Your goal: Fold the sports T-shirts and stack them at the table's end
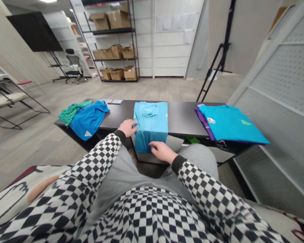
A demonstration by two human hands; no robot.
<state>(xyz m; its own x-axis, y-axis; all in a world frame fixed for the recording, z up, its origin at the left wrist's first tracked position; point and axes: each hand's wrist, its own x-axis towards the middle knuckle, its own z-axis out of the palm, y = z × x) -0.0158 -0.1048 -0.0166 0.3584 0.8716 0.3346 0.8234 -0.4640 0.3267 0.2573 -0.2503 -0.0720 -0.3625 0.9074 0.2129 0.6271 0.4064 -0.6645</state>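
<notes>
A light blue T-shirt (150, 123) lies lengthwise on the black table (182, 118), with its lower part hanging over the front edge toward me. My left hand (127, 128) is curled at the shirt's left edge, and its fingertips touch the fabric. My right hand (162, 151) lies lower down, with its fingers flat against the shirt's lower right side. Whether my left hand pinches the cloth is hidden. Both checkered sleeves end in black cuffs.
To the left lie a crumpled blue shirt (88, 118) and a green garment (72, 112). A folded turquoise shirt (230, 123) sits on a purple garment (205, 123) at the right. Shelves with cardboard boxes (116, 44) stand behind the table.
</notes>
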